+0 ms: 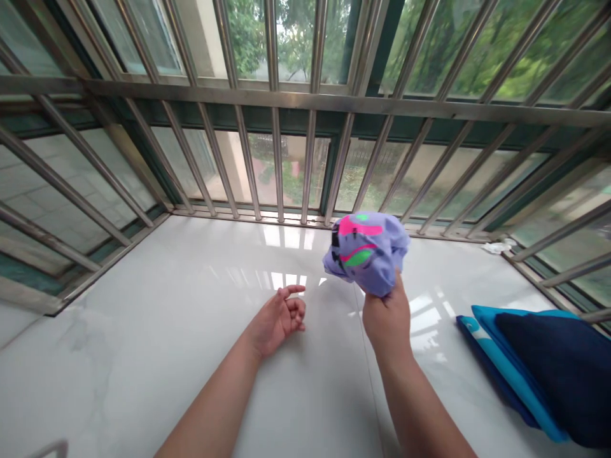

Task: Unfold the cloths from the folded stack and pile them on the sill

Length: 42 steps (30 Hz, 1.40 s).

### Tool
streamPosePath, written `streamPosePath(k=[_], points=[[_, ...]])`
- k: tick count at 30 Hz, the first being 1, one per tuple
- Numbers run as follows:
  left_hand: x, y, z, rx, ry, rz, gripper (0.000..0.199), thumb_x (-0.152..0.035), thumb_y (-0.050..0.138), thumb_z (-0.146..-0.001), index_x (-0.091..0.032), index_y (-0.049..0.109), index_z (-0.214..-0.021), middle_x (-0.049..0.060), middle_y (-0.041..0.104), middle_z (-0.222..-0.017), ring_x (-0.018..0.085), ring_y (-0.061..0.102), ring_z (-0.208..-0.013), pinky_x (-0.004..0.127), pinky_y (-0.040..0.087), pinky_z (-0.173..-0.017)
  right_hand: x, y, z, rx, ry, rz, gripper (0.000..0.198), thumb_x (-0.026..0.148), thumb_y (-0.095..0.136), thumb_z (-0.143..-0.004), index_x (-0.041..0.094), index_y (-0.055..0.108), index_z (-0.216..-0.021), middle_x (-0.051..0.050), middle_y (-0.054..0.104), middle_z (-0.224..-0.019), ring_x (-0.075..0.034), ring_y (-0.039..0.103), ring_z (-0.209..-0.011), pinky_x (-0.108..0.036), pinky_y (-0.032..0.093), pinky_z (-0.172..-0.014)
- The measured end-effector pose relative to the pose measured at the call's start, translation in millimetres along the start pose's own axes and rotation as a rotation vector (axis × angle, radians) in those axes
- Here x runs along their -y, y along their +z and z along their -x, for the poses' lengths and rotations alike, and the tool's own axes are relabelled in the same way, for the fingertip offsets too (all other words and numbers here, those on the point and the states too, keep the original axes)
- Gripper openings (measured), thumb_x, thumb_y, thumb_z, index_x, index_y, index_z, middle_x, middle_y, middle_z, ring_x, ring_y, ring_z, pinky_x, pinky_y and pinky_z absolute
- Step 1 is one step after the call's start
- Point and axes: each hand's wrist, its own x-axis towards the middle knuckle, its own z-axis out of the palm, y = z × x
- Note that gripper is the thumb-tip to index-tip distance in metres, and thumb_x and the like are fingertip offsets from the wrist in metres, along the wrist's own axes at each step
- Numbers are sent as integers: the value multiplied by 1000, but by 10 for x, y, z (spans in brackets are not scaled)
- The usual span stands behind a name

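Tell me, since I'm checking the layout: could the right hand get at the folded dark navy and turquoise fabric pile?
Probably yes: the pile lies on the white sill beside the right hand, nothing between, though that hand grips a bunched lilac cloth.

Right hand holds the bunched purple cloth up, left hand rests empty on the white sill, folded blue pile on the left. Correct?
Not quite: the blue pile lies on the right, beside the right hand. The head view shows it. The rest stands: that hand holds the purple cloth up, and the left hand rests empty on the white sill.

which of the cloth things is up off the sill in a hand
The bunched purple cloth with pink and green marks, gripped in the right hand. The dark blue cloth and the light blue one under it lie on the white sill.
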Motion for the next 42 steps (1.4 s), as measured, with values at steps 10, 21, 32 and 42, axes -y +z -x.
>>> streamPosePath(k=[10, 21, 32, 42], points=[[80, -224, -63, -318, 108, 137, 42, -48, 79, -97, -19, 77, -128, 12, 81, -126, 31, 72, -127, 46, 52, -118, 341, 131, 289, 979, -258, 218, 61, 15, 61, -97, 34, 58, -155, -9, 58, -154, -27, 55, -145, -44, 47, -122], [-402, -162, -93, -657, 537, 343, 72, -82, 45, -101, -27, 62, -143, 16, 66, -151, 28, 66, -138, 44, 60, -110, -217, -1230, -660, -270, 69, 976, 64, 57, 61, -95, 16, 67, -144, -34, 54, -151, -58, 41, -148, -89, 28, -109], [-234, -50, -123, -490, 158, 167, 36, -44, 55, -110, -12, 73, -112, 16, 79, -98, 21, 76, -82, 39, 66, -85, -1002, -2092, -809, -230, 619, 1125, 45, 36, 65, -77, 26, 82, -118, -36, 53, -147, -60, 46, -142, -83, 29, -104], [-221, -32, -133, -454, 168, 160, 37, -47, 58, -108, -15, 69, -121, 23, 73, -137, 28, 77, -112, 45, 64, -99, -233, -1797, -811, -292, 101, 1029, 48, 31, 49, -91, 26, 83, -124, -15, 69, -86, -32, 64, -69, -46, 41, -62]])
